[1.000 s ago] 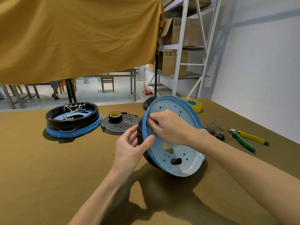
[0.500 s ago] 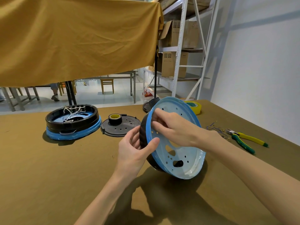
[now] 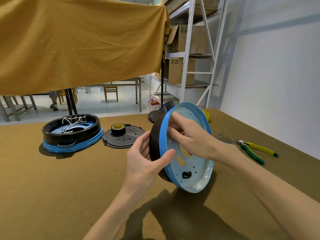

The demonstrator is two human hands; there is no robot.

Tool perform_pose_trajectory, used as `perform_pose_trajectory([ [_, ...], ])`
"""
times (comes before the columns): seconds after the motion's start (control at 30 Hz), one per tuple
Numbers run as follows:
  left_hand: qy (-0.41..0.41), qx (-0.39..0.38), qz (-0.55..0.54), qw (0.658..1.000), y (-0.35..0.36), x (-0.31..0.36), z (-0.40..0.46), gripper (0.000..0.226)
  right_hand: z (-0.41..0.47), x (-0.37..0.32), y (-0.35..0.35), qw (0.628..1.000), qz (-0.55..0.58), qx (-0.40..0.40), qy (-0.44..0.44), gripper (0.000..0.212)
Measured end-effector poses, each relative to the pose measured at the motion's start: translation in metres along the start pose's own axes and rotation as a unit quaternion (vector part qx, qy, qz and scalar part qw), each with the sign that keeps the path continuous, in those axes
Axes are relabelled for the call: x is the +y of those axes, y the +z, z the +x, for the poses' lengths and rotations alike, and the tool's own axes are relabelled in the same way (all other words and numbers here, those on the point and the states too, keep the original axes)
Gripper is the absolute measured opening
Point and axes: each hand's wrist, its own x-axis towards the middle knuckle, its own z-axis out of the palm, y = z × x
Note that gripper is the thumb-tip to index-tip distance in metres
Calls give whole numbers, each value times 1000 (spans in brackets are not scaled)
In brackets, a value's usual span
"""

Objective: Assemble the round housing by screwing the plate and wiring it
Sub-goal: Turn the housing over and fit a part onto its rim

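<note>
Two round housings: one flat at the desk's ten o'clock, one tilted at centre, left hand gripping its rim, right hand pinching inside; one pliers, writing unreadable.

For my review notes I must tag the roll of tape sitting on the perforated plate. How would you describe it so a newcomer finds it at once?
Start at the brown cloth-covered table and find the flat round black plastic plate with holes lying left of the hands. On its rear left part stands a small black roll of tape with a yellow core. The other, bigger yellow tape roll lies far back, behind the held housing.
</note>
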Motion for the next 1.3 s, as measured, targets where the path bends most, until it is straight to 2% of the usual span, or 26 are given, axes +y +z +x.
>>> perform_pose_trajectory([
  [0.13, 16, -3, 4, 1000, 3, 2, -1, 96, -7, -2, 1, 999, 24, 22, -25, 17],
  [0.3, 29, -11, 5, 1000, 5, 5, -2, 95, -12, -7, 5, 998, 16, 58, -13, 19],
  [0.5, 67, -3, 38, 997, 8, 14, 2, 84, -20, -8, -5, 995, 82, 48, -6, 16],
  [0.6, 87, -11, 53, 995, 11, 16, 3, 86, -25, -6, -5, 993, 107, 50, 3, 18],
  [0.73, 112, -31, 60, 991, 17, 15, -1, 90, -34, 0, 0, 990, 107, 95, 10, 22],
  [0.9, 121, -28, 58, 991, 22, 16, -2, 87, -46, -3, 1, 985, 151, 87, -5, 20],
  [1.0, 117, -29, 56, 991, 22, 16, -1, 88, -47, -7, -3, 988, 120, 94, -14, 24],
  [1.17, 116, -30, 52, 991, 21, 14, -3, 89, -41, -7, 0, 992, -13, 128, -3, 17],
  [1.3, 116, -26, 46, 992, 17, 13, -1, 90, -34, -8, 2, 995, 24, 96, 18, 21],
])
